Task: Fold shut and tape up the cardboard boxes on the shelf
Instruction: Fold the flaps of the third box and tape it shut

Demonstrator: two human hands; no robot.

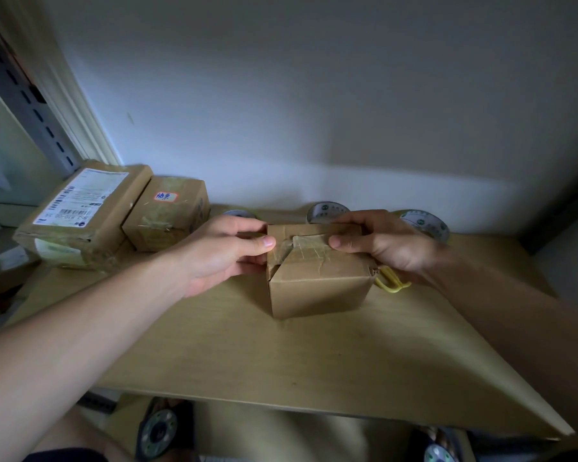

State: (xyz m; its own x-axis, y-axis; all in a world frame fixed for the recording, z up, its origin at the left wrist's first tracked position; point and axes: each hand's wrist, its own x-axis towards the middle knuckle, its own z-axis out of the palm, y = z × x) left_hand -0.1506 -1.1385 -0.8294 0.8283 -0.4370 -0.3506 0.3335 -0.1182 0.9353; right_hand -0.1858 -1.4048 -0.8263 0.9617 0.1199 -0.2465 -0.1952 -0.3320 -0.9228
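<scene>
A small brown cardboard box (pixel 317 288) stands in the middle of the wooden shelf (pixel 281 361). Its top flaps are folded down, with a strip of clear tape (pixel 309 248) across the seam. My left hand (pixel 221 255) grips the box's left side, thumb on the tape's left end. My right hand (pixel 384 245) holds the right side, its thumb on the tape's right end. A yellow loop-shaped object (pixel 392 282) pokes out beneath my right hand beside the box.
Two taped cardboard boxes sit at the back left: a long one with a white shipping label (pixel 84 215) and a smaller one with a red-edged sticker (pixel 167 213). Three tape rolls stand against the wall (pixel 327 211), (pixel 424 223), (pixel 239 214). More rolls lie below the shelf (pixel 159 428).
</scene>
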